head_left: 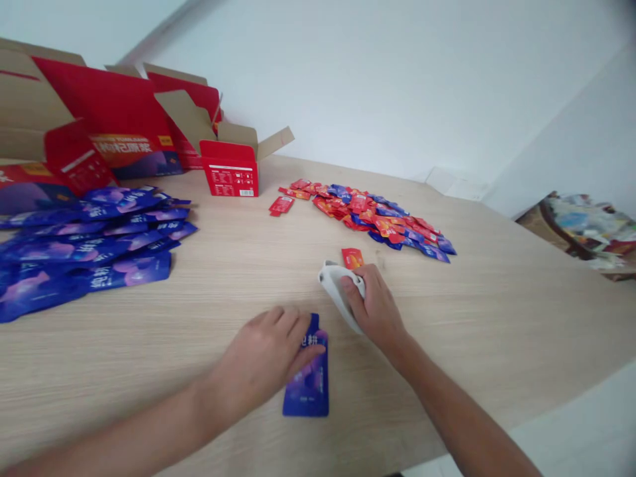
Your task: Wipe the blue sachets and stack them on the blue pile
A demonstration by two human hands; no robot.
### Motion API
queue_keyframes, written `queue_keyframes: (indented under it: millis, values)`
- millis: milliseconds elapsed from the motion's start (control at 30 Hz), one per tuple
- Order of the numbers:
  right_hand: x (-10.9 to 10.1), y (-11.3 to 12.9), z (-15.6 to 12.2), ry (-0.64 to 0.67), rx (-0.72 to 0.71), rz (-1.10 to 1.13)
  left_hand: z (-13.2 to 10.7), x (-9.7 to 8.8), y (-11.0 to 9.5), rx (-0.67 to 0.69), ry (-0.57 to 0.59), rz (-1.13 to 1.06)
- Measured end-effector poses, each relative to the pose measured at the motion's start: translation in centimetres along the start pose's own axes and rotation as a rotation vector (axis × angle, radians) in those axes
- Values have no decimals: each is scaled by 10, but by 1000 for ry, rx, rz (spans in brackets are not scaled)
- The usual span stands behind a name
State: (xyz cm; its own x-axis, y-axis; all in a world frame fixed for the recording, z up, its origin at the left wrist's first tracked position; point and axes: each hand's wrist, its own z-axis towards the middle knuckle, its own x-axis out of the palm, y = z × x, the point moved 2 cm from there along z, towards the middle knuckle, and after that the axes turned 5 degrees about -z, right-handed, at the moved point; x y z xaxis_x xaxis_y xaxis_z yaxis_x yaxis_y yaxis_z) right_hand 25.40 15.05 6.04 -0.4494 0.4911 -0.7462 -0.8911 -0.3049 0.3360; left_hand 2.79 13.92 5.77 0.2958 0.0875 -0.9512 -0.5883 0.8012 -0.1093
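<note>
Checking the hands first; what does each one have?

Left hand (258, 351) lies flat, fingers loosely together, pressing on a blue sachet (307, 387) without gripping it; right hand (377, 311) is curled closed around a curved white plastic piece (334, 291), its exact kind not determinable.

Noted; where is the remaining stock on the wooden table (477, 318)?

At far left, blue sachets (89, 248) lie overlapped in rough rows; ahead, a loose heap of mixed red and blue sachets (372, 218) sits unsorted, with 1 red sachet (352, 258) just beside the white piece and 1 further red sachet (281, 205) apart from the heap.

And the packaging?

Opened red cardboard cartons (109, 112) stand at the far left edge; 1 small red box (231, 169) stands with its flaps open, its inside hidden from this angle.

Status?

Blue sachets largely gathered at left; red and blue heap remains loose; 2 sachets lie separately by the hands; box contents cannot be confirmed.
</note>
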Motion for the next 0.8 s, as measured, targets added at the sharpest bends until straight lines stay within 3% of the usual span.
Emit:
queue_keyframes:
  millis: [133, 267, 600, 800]
  values:
    - [-5, -8, 0, -17, 68, 17, 15, 5, 12, -287, 179, -75]
    - [-8, -17, 0, -6, 89, 48, 22, 14, 5, -361, 307, -176]
    - [-10, -28, 2, -37, 53, 72, 23, 26, 26, -344, 284, -477]
    - [-8, -28, 2, -48, 21, 88, 30, 23, 21, -328, 247, -605]
